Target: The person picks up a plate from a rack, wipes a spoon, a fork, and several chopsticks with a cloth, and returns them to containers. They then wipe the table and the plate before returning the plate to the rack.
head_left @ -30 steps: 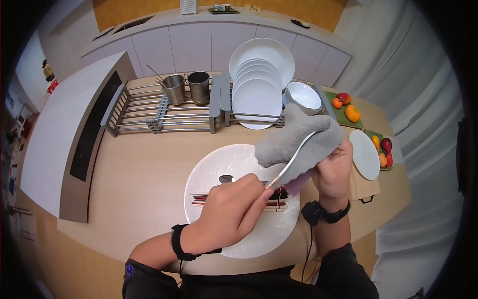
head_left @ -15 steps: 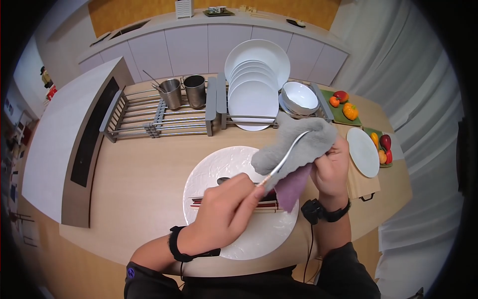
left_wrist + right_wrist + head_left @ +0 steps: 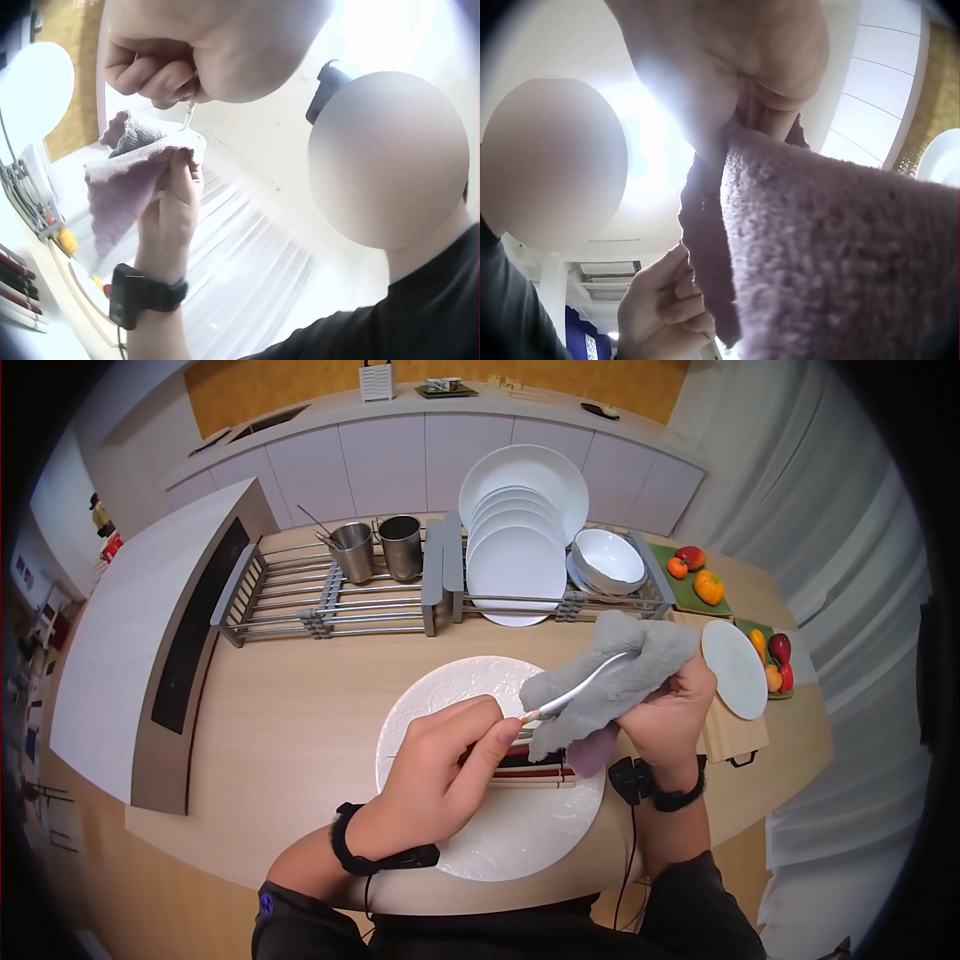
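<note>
head view: the left grip (image 3: 435, 775) of the person pinches the handle end of a thin utensil (image 3: 572, 698), which slants up and to the right, its far end lying against or inside a grey cloth (image 3: 655, 655); the right grip (image 3: 672, 722) clasps that cloth. compared with half a second ago, the utensil lies at a flatter slant and less of the cloth's lilac side hangs below. since cloth and utensil are together, i judge this handling to be under way rather than finished. below, on the table (image 3: 280, 750), a large white plate (image 3: 500, 850) carries chopsticks (image 3: 540, 784). farther off, steel cups (image 3: 352, 555) stand in the left rack (image 3: 433, 590), and white plates (image 3: 515, 575) stand on edge in the right rack (image 3: 452, 575).

left wrist view: the left grip is curled tight, the handle coming out beneath it and running into the cloth, which the right grip holds from below.

right wrist view: lilac pile fills the near right, pinched by the right grip; the utensil is hidden here.
</note>
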Tool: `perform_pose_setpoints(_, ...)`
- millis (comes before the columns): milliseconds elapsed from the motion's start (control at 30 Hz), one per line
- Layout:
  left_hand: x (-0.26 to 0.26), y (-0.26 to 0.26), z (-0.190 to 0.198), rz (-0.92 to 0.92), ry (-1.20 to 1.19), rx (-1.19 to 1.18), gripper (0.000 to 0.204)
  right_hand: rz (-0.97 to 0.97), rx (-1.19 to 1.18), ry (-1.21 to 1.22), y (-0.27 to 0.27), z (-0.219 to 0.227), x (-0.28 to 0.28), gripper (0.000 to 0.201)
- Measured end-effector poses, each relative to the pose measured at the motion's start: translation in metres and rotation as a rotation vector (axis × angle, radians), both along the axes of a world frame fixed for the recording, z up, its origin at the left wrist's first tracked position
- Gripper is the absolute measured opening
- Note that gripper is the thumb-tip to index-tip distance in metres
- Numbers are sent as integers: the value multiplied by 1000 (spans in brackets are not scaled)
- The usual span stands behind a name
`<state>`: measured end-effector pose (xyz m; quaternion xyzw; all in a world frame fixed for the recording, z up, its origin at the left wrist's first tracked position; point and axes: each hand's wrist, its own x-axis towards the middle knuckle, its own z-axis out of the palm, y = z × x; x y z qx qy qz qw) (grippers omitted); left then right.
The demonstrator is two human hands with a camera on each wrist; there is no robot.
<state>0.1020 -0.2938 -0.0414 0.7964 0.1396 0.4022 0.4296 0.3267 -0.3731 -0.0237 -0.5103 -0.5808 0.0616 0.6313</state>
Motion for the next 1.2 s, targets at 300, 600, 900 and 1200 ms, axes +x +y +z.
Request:
perform_pose_setpoints(300,-4,-1,8,-55,18,-72,28,32,18,66,-3,1,-3,15)
perform_pose_setpoints(600,-2,-10,6,-114,-205,-355,43,823,95,1091,1,-45,29,58)
perform_pose_setpoints(900,8,-10,-7,-69,-226,-265,43,397,-132,768,-3,-44,-2,45)
perform_pose_setpoints(1200,17,-13,-18,133,-160,-69,26,528,-138,748,7,-27,-45,18)
